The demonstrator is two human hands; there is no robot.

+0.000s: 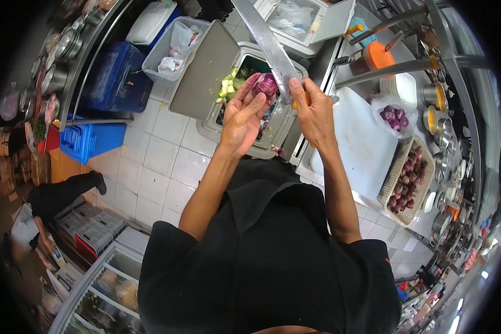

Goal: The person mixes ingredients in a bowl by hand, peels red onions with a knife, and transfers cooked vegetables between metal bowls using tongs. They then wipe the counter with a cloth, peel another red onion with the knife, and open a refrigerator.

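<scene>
In my left hand (242, 119) is a red onion (265, 86), held between thumb and fingers. My right hand (313, 114) grips the yellow handle of a large knife (270, 47), whose broad blade points up and away and passes close to the onion's right side. Whether blade and onion touch I cannot tell. Both hands are over an open bin (206, 127) with green and pale scraps inside. To the right lie a white cutting board (353, 147), a plastic bag of peeled purple onions (394, 118) and a beige basket (399, 167) of unpeeled ones.
An orange-lidded container (379, 54) and metal bowls stand along the right counter. Grey bin (170, 55), dark blue box (119, 78) and bright blue bin (94, 142) are at the left. Another person (58, 195) is at the far left. A glass-topped chest (103, 278) stands at lower left.
</scene>
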